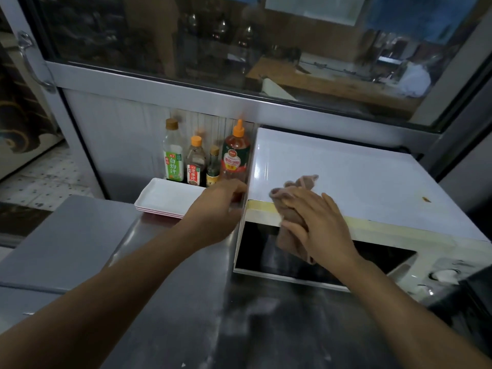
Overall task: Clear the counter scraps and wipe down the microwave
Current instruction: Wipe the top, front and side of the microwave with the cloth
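Apparently right hand (316,225), cloth (294,209) on microwave (359,177).

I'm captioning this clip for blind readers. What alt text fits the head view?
A person's right hand presses a brown cloth on the front top edge of a white microwave, while the left hand holds its left side. Four sauce bottles and stacked white trays sit left of it.

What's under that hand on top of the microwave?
A brown cloth lies under the right hand, draped over the microwave's front top edge. The hand hides the cloth's middle.
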`<move>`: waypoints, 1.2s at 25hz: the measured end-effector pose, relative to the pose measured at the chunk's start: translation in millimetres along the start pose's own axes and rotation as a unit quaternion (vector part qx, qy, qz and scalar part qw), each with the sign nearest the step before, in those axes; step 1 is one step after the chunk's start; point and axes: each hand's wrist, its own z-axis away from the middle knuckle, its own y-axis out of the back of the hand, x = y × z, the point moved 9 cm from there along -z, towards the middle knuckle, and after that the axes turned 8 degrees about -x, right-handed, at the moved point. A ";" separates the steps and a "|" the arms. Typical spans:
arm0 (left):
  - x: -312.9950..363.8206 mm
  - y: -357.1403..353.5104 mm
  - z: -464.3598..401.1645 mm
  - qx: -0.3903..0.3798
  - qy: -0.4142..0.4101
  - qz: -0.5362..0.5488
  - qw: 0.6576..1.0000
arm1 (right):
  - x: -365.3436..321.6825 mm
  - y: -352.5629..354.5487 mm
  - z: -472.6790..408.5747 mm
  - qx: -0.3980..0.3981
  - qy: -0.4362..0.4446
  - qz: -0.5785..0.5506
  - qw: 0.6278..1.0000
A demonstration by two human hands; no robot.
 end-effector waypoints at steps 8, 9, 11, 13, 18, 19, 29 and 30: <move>10.7 -13.0 -2.7 -0.007 -0.022 -0.044 0.999 | 10.5 -2.9 10.9 0.078 -0.121 0.157 0.977; 12.1 -13.4 -1.7 -0.008 -0.022 -0.048 0.999 | -5.1 -11.5 1.1 0.077 -0.106 0.166 0.977; 16.5 -14.6 0.0 -0.010 -0.011 -0.065 0.998 | -24.7 -23.1 -12.9 0.073 -0.071 0.167 0.981; 22.6 -15.1 0.8 0.003 0.003 -0.105 0.994 | -22.9 -24.9 -14.3 0.062 -0.038 0.161 0.984; 82.9 -47.6 -12.1 0.033 -0.054 -0.152 0.986 | 59.1 15.3 37.2 0.055 -0.062 0.175 0.981; 95.1 -63.3 -16.4 0.016 -0.063 -0.154 0.986 | 83.6 27.3 52.9 0.055 -0.083 0.179 0.979; 117.5 -89.3 -27.0 0.064 0.018 -0.166 0.984 | 134.0 57.2 108.9 0.188 -0.173 0.173 0.951; 122.3 -91.4 -26.2 0.074 0.023 -0.156 0.985 | 118.7 50.3 100.8 0.197 -0.146 0.164 0.955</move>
